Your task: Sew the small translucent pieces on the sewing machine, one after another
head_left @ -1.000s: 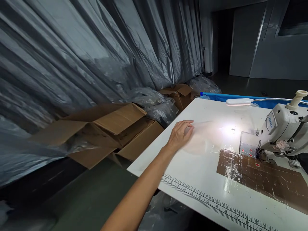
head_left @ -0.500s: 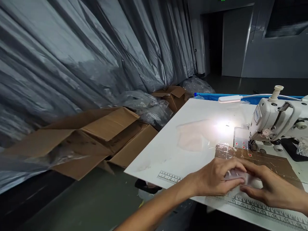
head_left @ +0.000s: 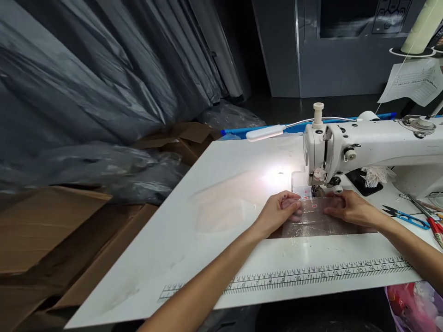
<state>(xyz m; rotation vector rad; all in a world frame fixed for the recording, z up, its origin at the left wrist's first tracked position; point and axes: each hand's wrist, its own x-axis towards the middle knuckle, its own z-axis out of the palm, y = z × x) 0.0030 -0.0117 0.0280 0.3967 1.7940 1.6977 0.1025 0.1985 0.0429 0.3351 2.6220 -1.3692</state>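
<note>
A thin see-through sheet, like clear plastic film, lies under the front of a white sewing machine. My left hand has its fingers curled closed on the sheet's left side. On the right side, my right hand pinches the sheet close to the presser foot. Beneath the sheet is a brown, shiny covering on the table. Small red marks show near the needle area. The fingertips of both hands are partly hidden by the sheet or by each other.
A lit lamp shines on the white table, which has a printed ruler along its front. Blue snips and a red-handled tool lie right. Open cardboard boxes stand left; a thread cone stands back right.
The view has swung right. Both hands have moved from the table's front edge to the needle area and spread apart, and the crumpled clear sheet is now laid flat.
</note>
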